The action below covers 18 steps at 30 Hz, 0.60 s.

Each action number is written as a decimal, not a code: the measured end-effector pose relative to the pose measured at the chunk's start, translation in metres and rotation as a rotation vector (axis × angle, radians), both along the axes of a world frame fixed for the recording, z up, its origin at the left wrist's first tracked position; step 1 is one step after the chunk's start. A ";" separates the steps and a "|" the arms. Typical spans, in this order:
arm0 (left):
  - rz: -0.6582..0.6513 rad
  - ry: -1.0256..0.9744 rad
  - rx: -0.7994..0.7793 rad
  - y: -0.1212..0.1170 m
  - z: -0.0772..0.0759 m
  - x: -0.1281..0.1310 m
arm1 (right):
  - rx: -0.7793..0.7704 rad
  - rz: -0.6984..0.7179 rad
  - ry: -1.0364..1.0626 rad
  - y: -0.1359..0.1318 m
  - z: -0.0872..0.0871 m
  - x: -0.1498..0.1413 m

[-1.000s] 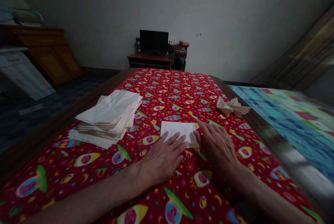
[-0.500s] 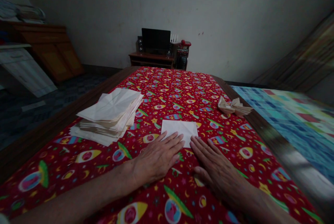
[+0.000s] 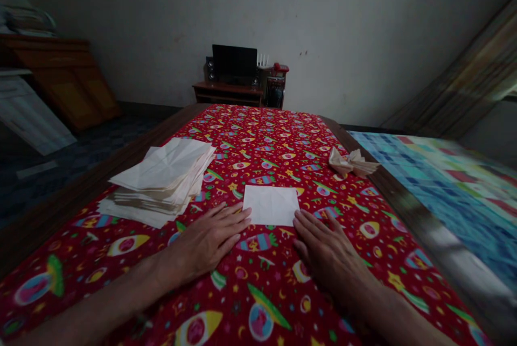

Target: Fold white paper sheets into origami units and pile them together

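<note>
A small white sheet of paper (image 3: 270, 205) lies flat on the red patterned cloth (image 3: 258, 287) in front of me. My left hand (image 3: 210, 238) rests at the paper's left edge, palm down, fingers stretched out with the tips touching its lower left corner. At the lower right corner, my right hand (image 3: 323, 244) lies flat, its fingertips against the edge. Neither hand grips anything. To the left sits an uneven stack of creased white and tan paper sheets (image 3: 161, 174). A folded tan paper piece (image 3: 353, 163) with pleated wings stands on the right of the cloth.
The cloth covers a dark wooden table (image 3: 388, 195). Beyond its far end, a monitor (image 3: 234, 62) with speakers stands on a low cabinet (image 3: 226, 90). A wooden cupboard (image 3: 60, 79) is at the left, and a bed with a blue checked cover (image 3: 428, 184) adjoins the right side.
My left hand has slid left off the paper to its edge, uncovering most of the sheet. My right hand stays at the right corner. The view has shifted slightly.
</note>
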<state>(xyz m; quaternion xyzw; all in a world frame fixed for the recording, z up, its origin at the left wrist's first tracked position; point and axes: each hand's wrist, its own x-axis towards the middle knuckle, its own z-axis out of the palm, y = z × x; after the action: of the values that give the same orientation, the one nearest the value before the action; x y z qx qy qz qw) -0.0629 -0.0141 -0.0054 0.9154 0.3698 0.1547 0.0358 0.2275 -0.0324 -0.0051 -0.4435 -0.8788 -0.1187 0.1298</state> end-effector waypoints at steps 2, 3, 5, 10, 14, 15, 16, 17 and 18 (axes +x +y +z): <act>-0.017 -0.065 -0.006 0.004 0.001 -0.003 | 0.033 -0.007 0.019 0.002 0.004 -0.005; -0.026 -0.099 0.003 0.005 0.001 -0.004 | 0.032 -0.006 0.008 0.003 0.007 -0.008; -0.040 -0.161 0.046 0.008 0.005 -0.003 | 0.022 -0.002 -0.039 0.006 0.013 -0.016; -0.048 -0.177 0.107 0.016 0.015 0.010 | -0.021 0.128 -0.189 0.018 0.023 -0.048; -0.046 -0.185 0.121 0.032 0.016 0.023 | -0.017 0.158 -0.268 0.025 0.026 -0.067; -0.048 -0.198 0.111 0.037 0.015 0.026 | 0.001 0.159 -0.295 0.025 0.027 -0.069; -0.038 -0.223 0.094 0.041 0.014 0.028 | 0.019 0.160 -0.327 0.024 0.028 -0.071; -0.021 -0.260 0.070 0.045 0.012 0.029 | 0.034 0.161 -0.360 0.023 0.029 -0.071; -0.003 -0.298 0.037 0.049 0.010 0.030 | 0.047 0.158 -0.388 0.021 0.030 -0.071</act>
<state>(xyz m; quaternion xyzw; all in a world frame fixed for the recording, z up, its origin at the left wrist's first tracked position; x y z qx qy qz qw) -0.0331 0.0345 0.0049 0.8835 0.3560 0.2955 0.0734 0.1564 -0.0113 0.0249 -0.3387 -0.9165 -0.2117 -0.0229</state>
